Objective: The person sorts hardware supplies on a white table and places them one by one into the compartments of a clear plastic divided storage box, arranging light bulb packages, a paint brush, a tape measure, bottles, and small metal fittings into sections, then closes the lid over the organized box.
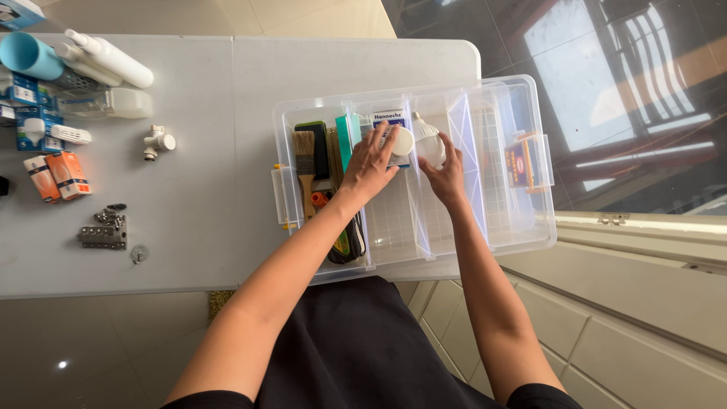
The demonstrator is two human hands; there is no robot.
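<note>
A clear plastic organiser box [530, 235] with dividers sits on the right end of a white table. My left hand [369, 165] reaches into its middle compartment, its fingers on a white round bulb [402, 142] that lies over a blue and white carton [385, 118]. My right hand [447, 173] holds a second white light bulb [429, 141] in the compartment beside it. In the box's left compartment lie a paintbrush [304, 163], a black flat piece [316, 148] and a teal card [348, 138].
On the table's left lie white tubes [113, 59], a light blue pipe [29, 54], blue bulb cartons [30, 125], orange packets [57, 176], a white pipe fitting [157, 142] and metal brackets [104, 232]. The box's lid [522, 163] stands open at the right. Tiled floor lies beyond.
</note>
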